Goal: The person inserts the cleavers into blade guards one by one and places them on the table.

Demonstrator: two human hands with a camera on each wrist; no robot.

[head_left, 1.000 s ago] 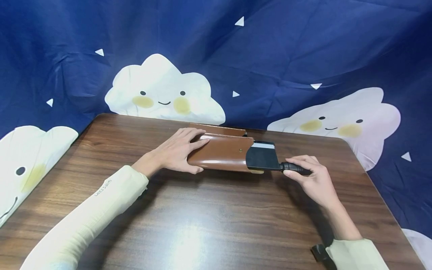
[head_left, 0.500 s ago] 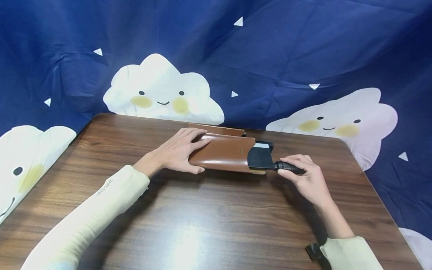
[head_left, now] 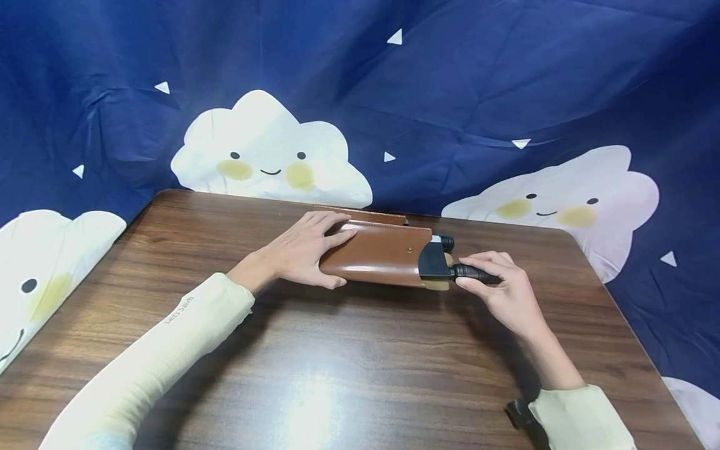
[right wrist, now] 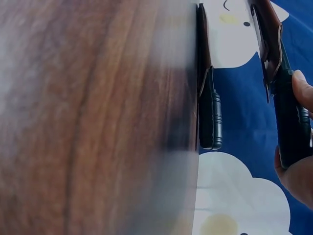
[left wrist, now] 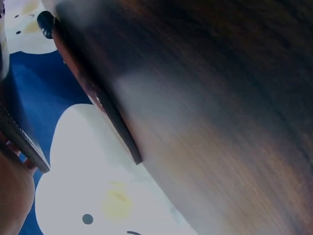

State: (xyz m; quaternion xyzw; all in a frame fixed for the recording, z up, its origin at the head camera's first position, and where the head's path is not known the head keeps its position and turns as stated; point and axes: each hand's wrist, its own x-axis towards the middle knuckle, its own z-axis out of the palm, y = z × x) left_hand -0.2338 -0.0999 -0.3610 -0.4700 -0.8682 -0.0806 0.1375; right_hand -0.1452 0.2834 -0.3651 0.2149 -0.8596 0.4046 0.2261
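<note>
A brown leather sheath (head_left: 377,250) with a small metal stud is held above the far part of the table by my left hand (head_left: 306,250), the thumb along its near edge. A cleaver (head_left: 433,261) is mostly inside it; part of its broad black blade shows at the sheath's mouth. My right hand (head_left: 503,284) grips the cleaver's ridged black handle (right wrist: 291,120), as the right wrist view also shows. In the left wrist view, the held sheath (left wrist: 24,142) appears at the left edge with fingertips against it.
Behind lies a second brown sheath (head_left: 365,214) on the table; a black-handled tool (right wrist: 211,117) sits in it. The wooden table (head_left: 360,362) ends at a blue cloth (head_left: 450,81) printed with clouds.
My right hand has moved left, sliding the cleaver deeper into the sheath, so less blade shows. The left hand and sheath have shifted slightly right.
</note>
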